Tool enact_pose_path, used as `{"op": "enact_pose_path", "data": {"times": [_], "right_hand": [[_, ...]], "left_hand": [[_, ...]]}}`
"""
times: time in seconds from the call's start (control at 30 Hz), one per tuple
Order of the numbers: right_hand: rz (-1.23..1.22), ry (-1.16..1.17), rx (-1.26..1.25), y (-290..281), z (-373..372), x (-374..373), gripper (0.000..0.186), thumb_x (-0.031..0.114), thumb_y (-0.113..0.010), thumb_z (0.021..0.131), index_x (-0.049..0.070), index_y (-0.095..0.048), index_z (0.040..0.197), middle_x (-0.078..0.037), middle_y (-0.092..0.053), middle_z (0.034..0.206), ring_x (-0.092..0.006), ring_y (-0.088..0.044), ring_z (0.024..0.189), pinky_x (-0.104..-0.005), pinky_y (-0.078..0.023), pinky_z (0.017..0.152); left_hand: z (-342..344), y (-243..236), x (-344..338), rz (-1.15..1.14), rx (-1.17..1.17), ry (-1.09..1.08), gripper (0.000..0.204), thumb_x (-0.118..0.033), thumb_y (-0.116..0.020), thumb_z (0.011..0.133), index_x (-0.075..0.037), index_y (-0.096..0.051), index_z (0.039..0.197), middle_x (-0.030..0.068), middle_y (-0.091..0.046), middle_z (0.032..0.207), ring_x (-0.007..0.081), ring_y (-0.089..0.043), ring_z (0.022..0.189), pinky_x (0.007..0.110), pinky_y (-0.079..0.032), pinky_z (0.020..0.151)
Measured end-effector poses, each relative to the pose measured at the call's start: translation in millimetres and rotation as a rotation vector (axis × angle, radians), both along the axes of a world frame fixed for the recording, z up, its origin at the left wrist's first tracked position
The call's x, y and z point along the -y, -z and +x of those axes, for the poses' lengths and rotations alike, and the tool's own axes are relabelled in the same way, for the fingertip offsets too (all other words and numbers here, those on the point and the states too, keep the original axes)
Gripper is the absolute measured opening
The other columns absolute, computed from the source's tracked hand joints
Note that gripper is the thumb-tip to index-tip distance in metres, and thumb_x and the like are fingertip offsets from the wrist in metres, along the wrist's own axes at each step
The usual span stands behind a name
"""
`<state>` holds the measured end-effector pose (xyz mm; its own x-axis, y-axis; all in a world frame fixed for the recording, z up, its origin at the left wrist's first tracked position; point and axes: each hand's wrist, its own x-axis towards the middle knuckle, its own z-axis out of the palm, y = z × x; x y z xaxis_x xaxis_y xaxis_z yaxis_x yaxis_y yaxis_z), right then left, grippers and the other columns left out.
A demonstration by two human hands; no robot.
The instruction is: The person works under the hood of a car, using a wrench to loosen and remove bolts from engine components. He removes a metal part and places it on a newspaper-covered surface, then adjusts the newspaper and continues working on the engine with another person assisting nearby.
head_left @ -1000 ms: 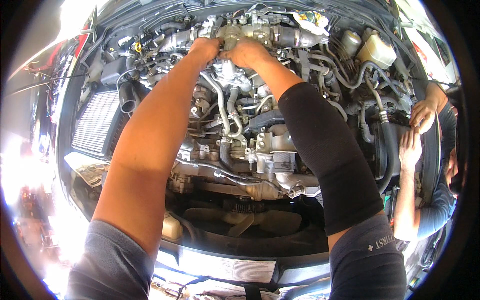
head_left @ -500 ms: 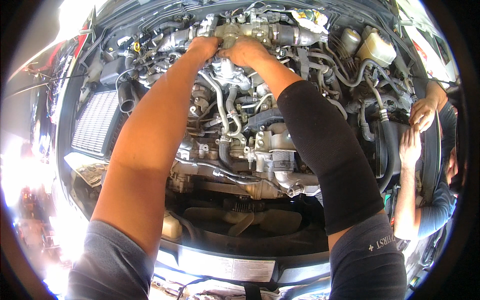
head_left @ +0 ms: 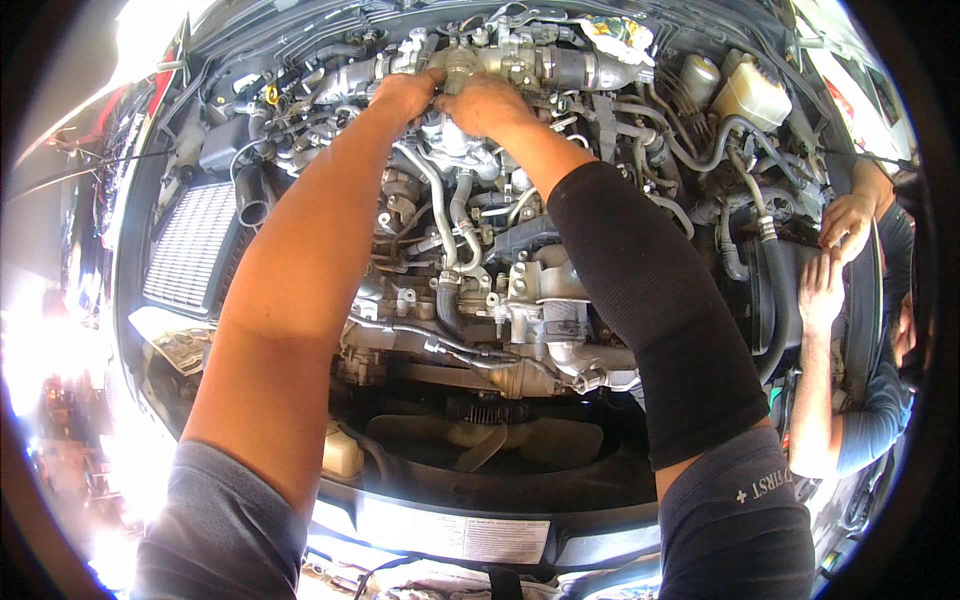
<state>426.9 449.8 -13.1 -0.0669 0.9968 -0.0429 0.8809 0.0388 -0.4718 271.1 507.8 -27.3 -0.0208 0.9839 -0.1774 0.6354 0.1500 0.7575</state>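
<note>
Both arms reach across an open engine bay to the far side of the engine (head_left: 430,300). My left hand (head_left: 405,97) is closed with its fingertips against the left side of an upright metal pipe fitting (head_left: 461,66). From the other side my right hand (head_left: 488,105) grips the same fitting, thumb toward the left hand. The undersides of the fingers are hidden behind the knuckles. Just below the hands sits a pale cast-metal housing (head_left: 462,150) with a curved metal pipe (head_left: 436,190) running down from it.
At right, another person's hands (head_left: 835,250) rest near the bay's edge. A white reservoir (head_left: 752,95) stands at the far right, and an air filter (head_left: 190,245) lies at left. Nearer me are the fan (head_left: 490,440) and the front crossmember with a white label (head_left: 500,538).
My right hand and forearm have shifted slightly left and toward me. The left hand stays nearly in place, and both remain at the fitting.
</note>
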Motion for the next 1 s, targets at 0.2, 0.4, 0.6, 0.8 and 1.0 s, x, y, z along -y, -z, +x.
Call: {"op": "enact_pose_path", "data": {"times": [0.2, 0.4, 0.6, 0.8, 1.0], "right_hand": [[0.0, -0.048, 0.022, 2.0, 4.1, -2.7, 0.071, 0.055, -0.068, 0.103, -0.003, -0.067, 0.142, -0.025, -0.064, 0.15, -0.0391, -0.059, 0.143, -0.0467, -0.047, 0.12], [0.009, -0.075, 0.062, 2.4, 3.6, -4.5, 0.07, 0.057, -0.066, 0.104, -0.003, -0.069, 0.141, -0.025, -0.066, 0.148, -0.0387, -0.061, 0.141, -0.0468, -0.047, 0.119], [0.013, -0.052, 0.063, 4.8, 1.8, -7.2, 0.071, 0.056, -0.066, 0.104, -0.002, -0.067, 0.145, -0.023, -0.065, 0.15, -0.0387, -0.06, 0.142, -0.0469, -0.048, 0.119], [0.005, -0.048, 0.047, 8.2, 1.1, -9.0, 0.068, 0.055, -0.067, 0.104, -0.001, -0.068, 0.143, -0.023, -0.063, 0.152, -0.0388, -0.059, 0.143, -0.0471, -0.047, 0.119], [0.017, -0.043, 0.039, 12.0, 0.8, -11.8, 0.069, 0.055, -0.069, 0.102, 0.0, -0.067, 0.144, -0.023, -0.064, 0.152, -0.0396, -0.06, 0.142, -0.048, -0.048, 0.119]], "left_hand": [[4.4, -3.6, 2.8, -0.005, -0.084, -0.051, 0.056, -0.053, -0.066, 0.099, 0.002, -0.079, 0.092, 0.011, -0.071, 0.077, 0.0191, -0.06, 0.06, 0.04, -0.048, 0.062], [6.7, -12.4, 12.6, -0.001, -0.102, -0.041, 0.06, -0.055, -0.067, 0.096, 0.003, -0.075, 0.084, 0.012, -0.071, 0.074, 0.0219, -0.064, 0.062, 0.041, -0.053, 0.066], [6.6, -14.2, 14.5, 0.027, -0.074, -0.036, 0.061, -0.056, -0.069, 0.096, 0.004, -0.077, 0.089, 0.0125, -0.072, 0.075, 0.0224, -0.064, 0.064, 0.041, -0.053, 0.068], [4.5, -9.1, 10.1, 0.035, -0.114, -0.05, 0.06, -0.055, -0.069, 0.096, 0.003, -0.076, 0.085, 0.012, -0.07, 0.073, 0.0218, -0.063, 0.062, 0.041, -0.053, 0.065], [1.8, -7.1, 6.1, -0.004, -0.074, -0.041, 0.061, -0.057, -0.069, 0.095, 0.003, -0.077, 0.085, 0.0118, -0.072, 0.074, 0.0213, -0.065, 0.062, 0.04, -0.054, 0.066]]}}
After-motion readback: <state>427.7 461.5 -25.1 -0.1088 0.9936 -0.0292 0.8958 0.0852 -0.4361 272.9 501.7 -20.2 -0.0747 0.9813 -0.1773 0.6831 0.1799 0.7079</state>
